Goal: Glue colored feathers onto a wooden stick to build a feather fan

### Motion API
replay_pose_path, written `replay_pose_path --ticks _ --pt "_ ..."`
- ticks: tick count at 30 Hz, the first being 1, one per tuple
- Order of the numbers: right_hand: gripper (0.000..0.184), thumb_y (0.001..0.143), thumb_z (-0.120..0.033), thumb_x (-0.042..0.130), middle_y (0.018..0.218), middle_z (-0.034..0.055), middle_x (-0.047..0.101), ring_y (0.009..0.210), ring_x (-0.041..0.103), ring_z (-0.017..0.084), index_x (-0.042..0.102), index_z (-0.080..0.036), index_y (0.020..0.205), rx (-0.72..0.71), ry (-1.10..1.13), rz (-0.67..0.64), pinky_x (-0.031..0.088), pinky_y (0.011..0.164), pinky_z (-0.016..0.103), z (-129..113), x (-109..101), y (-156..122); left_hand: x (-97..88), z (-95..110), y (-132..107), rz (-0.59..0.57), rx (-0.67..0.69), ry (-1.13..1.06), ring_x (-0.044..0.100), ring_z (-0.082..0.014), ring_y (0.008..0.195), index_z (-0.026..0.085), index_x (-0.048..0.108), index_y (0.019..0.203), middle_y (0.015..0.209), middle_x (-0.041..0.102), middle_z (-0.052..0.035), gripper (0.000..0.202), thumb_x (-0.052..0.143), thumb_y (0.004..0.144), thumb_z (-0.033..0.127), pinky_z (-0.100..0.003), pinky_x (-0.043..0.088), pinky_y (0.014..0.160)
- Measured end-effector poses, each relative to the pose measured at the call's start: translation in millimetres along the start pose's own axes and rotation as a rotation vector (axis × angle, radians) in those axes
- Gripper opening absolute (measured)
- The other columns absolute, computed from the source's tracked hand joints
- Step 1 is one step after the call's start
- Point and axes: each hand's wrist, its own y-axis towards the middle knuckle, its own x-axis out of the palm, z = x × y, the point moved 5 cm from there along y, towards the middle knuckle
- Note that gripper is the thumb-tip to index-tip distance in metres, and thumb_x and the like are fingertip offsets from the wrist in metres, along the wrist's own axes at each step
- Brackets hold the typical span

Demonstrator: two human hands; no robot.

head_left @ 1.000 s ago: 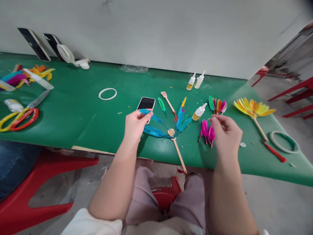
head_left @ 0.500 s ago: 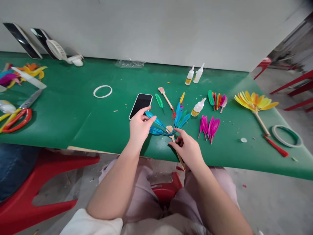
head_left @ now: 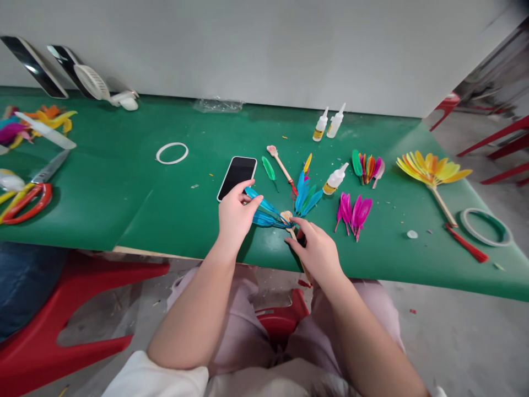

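Observation:
My left hand (head_left: pixel 237 212) pinches a blue feather (head_left: pixel 264 202) between thumb and fingers. More blue feathers (head_left: pixel 264 220) lie just beneath it, their quills running to the round head of a wooden fan handle (head_left: pixel 286 216). My right hand (head_left: pixel 316 245) is closed at that head, fingertip on the quills and thumb against the stick; its curled fingers hide part of the grip. The handle's lower end, with a red tassel (head_left: pixel 305 284), reaches past the table edge. Loose blue feathers (head_left: pixel 306 196) are fanned out just beyond my right hand.
Near my hands lie a phone (head_left: pixel 237 177), a green feather (head_left: pixel 268 168), another tasselled handle (head_left: pixel 281 162) and a glue bottle (head_left: pixel 335 179). Magenta feathers (head_left: pixel 353 215), a yellow feather fan (head_left: pixel 433 171) and a tape roll (head_left: pixel 485 227) are to the right. Scissors (head_left: pixel 37 190) lie left.
My right fingertip has shifted very slightly left on the quills at the handle's head. The left hand keeps its pinch on the blue feather; the view has tilted a little.

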Motion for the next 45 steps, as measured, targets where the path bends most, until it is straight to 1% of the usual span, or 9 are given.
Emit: replay_pose_path --ticks 9,13,20,26,31,35,37,40,45 --pt "0.03 0.083 -0.034 0.048 0.078 0.0023 0.059 0.076 0.056 0.017 0.056 -0.028 0.111 -0.046 -0.115 0.009 0.039 0.062 0.026 -4 4 1 -3.0 4 0 -0.052 0.072 0.204 0.053 -0.0133 0.058 0.023 0.06 0.111 0.061 0.06 0.0013 0.041 0.063 0.07 0.029 -0.026 0.041 0.061" --pt "0.029 0.084 -0.033 0.046 0.079 0.0028 0.059 0.077 0.056 0.017 0.057 -0.028 0.111 -0.05 -0.144 0.022 0.039 0.063 0.026 -5 5 1 -6.2 0 2 -0.071 0.091 0.214 0.057 -0.0158 0.066 0.023 0.058 0.114 0.074 0.065 -0.002 0.046 0.065 0.068 0.028 -0.028 0.044 0.065" --pt "0.029 0.085 -0.033 0.045 0.079 0.0025 0.059 0.077 0.056 0.017 0.058 -0.028 0.11 -0.059 -0.124 0.038 0.04 0.065 0.026 -6 3 1 -19.9 -6 9 -0.134 0.048 0.291 0.06 -0.0183 0.068 0.026 0.064 0.105 0.075 0.065 -0.0032 0.04 0.069 0.065 0.028 -0.027 0.044 0.061" --pt "0.03 0.085 -0.033 0.044 0.08 0.0027 0.06 0.078 0.056 0.017 0.057 -0.027 0.112 -0.061 -0.121 0.036 0.04 0.065 0.026 -6 4 0 -20.4 -7 10 -0.196 0.043 0.362 0.061 -0.0223 0.082 0.026 0.064 0.105 0.082 0.067 -0.0051 0.04 0.069 0.066 0.03 -0.03 0.044 0.07" --pt "0.029 0.085 -0.033 0.045 0.08 0.0023 0.06 0.077 0.056 0.017 0.058 -0.027 0.11 -0.058 -0.134 0.041 0.04 0.065 0.026 -6 4 1 -21.4 -12 12 -0.222 0.024 0.277 0.061 -0.0193 0.073 0.025 0.063 0.105 0.08 0.068 -0.0042 0.036 0.066 0.069 0.03 -0.029 0.043 0.067" --pt "0.029 0.085 -0.033 0.045 0.079 0.0018 0.059 0.077 0.056 0.016 0.058 -0.026 0.11 -0.062 -0.151 0.044 0.039 0.065 0.025 -7 4 -1 -29.3 -16 14 -0.202 -0.009 0.166 0.061 -0.0187 0.071 0.021 0.061 0.109 0.078 0.068 -0.0064 0.036 0.055 0.078 0.039 -0.029 0.043 0.065" --pt "0.029 0.085 -0.033 0.046 0.079 0.0014 0.059 0.077 0.055 0.016 0.059 -0.026 0.11 -0.061 -0.157 0.049 0.038 0.064 0.025 -7 4 -1 -30.5 -15 14 -0.247 -0.04 0.158 0.059 -0.0168 0.066 0.021 0.059 0.113 0.075 0.066 -0.0053 0.042 0.055 0.077 0.041 -0.027 0.043 0.063" --pt "0.028 0.085 -0.034 0.047 0.08 0.0004 0.059 0.076 0.055 0.015 0.059 -0.027 0.11 -0.054 -0.164 0.056 0.038 0.064 0.024 -7 4 -1 -27.8 -14 12 -0.321 -0.069 0.172 0.053 -0.0125 0.058 0.021 0.056 0.116 0.072 0.063 -0.0024 0.049 0.064 0.071 0.037 -0.025 0.041 0.06" --pt "0.031 0.085 -0.034 0.047 0.078 -0.0003 0.058 0.075 0.055 0.014 0.056 -0.028 0.114 -0.068 -0.19 0.062 0.038 0.063 0.024 -7 6 0 -20.6 -16 13 -0.33 -0.047 0.196 0.049 -0.0107 0.056 0.02 0.057 0.115 0.065 0.059 0.0001 0.048 0.066 0.069 0.028 -0.024 0.039 0.059"
